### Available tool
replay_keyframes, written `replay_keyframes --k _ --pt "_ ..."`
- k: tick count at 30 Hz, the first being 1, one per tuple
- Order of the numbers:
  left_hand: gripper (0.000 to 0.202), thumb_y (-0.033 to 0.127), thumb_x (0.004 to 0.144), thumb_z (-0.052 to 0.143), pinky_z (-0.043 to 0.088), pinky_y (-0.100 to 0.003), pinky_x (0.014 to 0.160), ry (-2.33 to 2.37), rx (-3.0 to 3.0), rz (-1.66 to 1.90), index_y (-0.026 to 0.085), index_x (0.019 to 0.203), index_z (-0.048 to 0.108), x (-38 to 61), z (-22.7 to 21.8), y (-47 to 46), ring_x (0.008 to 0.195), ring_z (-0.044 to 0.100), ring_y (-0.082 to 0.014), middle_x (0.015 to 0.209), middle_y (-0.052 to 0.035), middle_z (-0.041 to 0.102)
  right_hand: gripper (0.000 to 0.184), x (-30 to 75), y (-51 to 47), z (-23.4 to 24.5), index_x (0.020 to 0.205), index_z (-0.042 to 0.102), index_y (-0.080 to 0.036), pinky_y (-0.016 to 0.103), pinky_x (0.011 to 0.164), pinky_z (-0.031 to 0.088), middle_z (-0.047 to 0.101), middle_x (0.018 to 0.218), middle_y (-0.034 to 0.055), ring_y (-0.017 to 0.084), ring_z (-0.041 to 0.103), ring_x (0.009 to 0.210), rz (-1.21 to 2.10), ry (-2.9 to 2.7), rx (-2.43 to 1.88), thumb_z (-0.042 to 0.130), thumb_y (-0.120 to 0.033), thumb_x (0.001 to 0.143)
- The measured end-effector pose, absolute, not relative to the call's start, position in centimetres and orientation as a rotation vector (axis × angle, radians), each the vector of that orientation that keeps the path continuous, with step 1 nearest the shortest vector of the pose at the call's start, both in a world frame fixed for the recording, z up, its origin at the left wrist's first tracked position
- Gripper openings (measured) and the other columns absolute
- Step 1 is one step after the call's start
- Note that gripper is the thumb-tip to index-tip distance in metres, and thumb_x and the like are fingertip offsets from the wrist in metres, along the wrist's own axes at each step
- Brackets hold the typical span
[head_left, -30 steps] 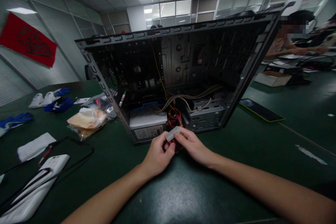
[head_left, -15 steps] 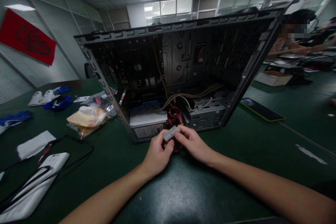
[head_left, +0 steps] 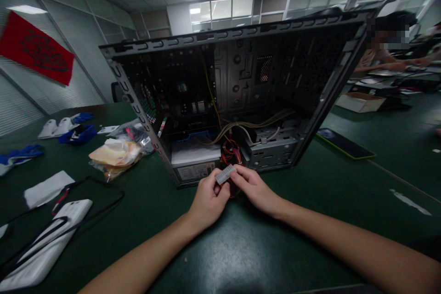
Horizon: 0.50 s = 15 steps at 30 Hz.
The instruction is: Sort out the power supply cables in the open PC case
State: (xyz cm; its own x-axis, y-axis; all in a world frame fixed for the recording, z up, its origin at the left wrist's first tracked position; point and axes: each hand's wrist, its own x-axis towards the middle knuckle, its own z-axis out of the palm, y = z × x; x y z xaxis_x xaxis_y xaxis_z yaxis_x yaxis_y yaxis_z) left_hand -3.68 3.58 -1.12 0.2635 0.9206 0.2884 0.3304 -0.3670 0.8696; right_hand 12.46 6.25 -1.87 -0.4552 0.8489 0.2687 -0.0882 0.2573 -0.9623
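Note:
Between my two hands is a pale grey multi-pin power connector, tilted up at its right end. My left hand is closed on its left end, and my right hand pinches the right end. Red, orange and purple wires run near it from an open computer case. The case stands just beyond my hands, its interior facing me. A power supply sits at its lower left, a metal drive cage at its lower right. My fingers hide part of the wires.
On the left lie a white power strip with a black cord, a paper piece, plastic bags and gloves. At right are a dark flat panel, an open box and another person.
Both hands keep hold of the connector with almost no movement. The whole view has shifted very slightly.

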Motion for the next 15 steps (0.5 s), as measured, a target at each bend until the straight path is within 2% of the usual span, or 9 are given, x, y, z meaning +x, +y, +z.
replay_keyframes --k 4,11,15 --pt "0.015 0.029 0.090 0.050 0.034 -0.023 0.058 1.131 1.798 1.121 0.016 0.084 0.054 -3.70 -1.30 3.44 0.062 0.042 -0.0121 0.069 0.0030 0.047 0.042 12.50 6.23 -2.00 0.091 0.062 -0.017 0.027 0.073 0.042 0.061 0.083 0.0015 0.016 0.054 0.078 1.386 -1.594 -0.719 0.054 -0.058 0.093" --pt "0.018 0.032 0.090 0.054 0.032 -0.022 0.057 1.017 1.757 1.113 0.014 0.087 0.057 -3.95 -1.27 3.65 0.062 0.036 -0.0112 0.068 0.0045 0.039 0.040 12.43 6.16 -2.23 0.091 0.060 -0.018 0.027 0.070 0.046 0.064 0.088 0.0033 0.016 0.057 0.079 1.512 -1.470 -0.664 0.058 -0.058 0.091" --pt "0.020 0.032 0.089 0.056 0.031 -0.022 0.057 1.014 1.793 1.096 0.015 0.080 0.054 -4.02 -1.39 3.92 0.060 0.033 -0.0105 0.066 0.0056 0.035 0.038 12.50 6.17 -2.20 0.089 0.060 -0.018 0.028 0.073 0.047 0.063 0.085 0.0028 0.017 0.058 0.081 1.532 -1.467 -0.655 0.058 -0.056 0.091"
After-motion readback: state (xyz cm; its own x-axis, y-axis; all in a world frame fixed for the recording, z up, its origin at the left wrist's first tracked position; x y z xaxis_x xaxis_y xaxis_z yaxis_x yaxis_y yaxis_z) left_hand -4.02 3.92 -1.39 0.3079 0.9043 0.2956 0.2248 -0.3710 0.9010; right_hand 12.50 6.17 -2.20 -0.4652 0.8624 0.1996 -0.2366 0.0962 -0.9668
